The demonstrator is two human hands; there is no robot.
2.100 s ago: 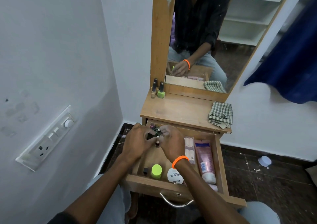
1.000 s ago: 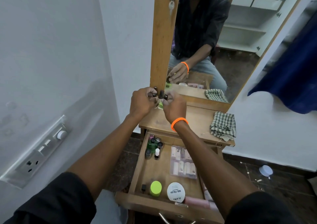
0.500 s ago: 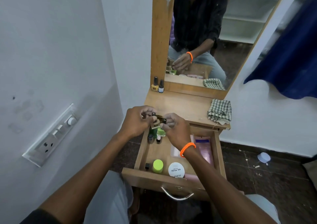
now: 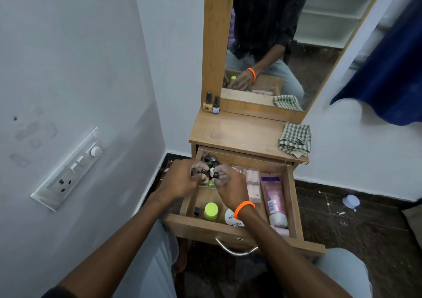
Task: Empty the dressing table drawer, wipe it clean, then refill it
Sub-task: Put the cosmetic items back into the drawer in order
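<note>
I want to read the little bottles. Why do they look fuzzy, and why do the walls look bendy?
Head view: the small bottles pinched between the left hand and right hand are smeared, their labels unreadable; dim, bluish room light softens everything; the wide-angle lens bows the wall and mirror frame.

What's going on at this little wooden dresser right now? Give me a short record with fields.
left hand: left hand grips small dark-capped bottles over the open wooden drawer
right hand: right hand grips more of them
in drawer: lime-green-capped jar, pink tube, round white tub
on tabletop: two small bottles, checked cloth
stage: emptying, not finished
</note>
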